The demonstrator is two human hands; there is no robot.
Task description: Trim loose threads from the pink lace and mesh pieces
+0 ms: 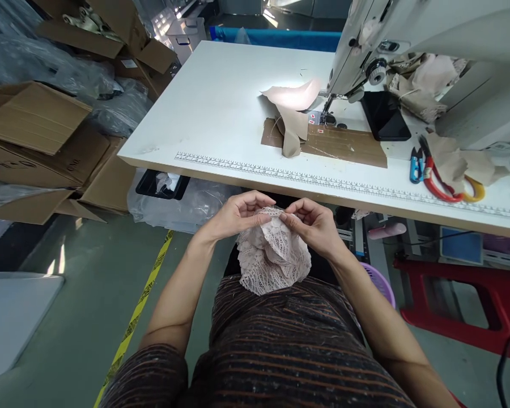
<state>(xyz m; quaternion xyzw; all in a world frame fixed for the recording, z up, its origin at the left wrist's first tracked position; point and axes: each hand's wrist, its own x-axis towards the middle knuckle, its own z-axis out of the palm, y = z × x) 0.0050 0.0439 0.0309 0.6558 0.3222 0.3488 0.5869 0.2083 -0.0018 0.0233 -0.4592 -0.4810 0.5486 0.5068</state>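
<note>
My left hand and my right hand are both closed on the top edge of a pale pink lace piece, held over my lap just below the front edge of the white sewing table. The lace hangs down in ruffled layers between my forearms. A beige fabric piece lies under the needle of the sewing machine on the table. Another heap of beige fabric sits behind the machine arm.
Red-handled scissors and blue thread snips lie at the table's right, near a black phone. Cardboard boxes and plastic bags crowd the left floor. A red stool and a purple basket stand to my right.
</note>
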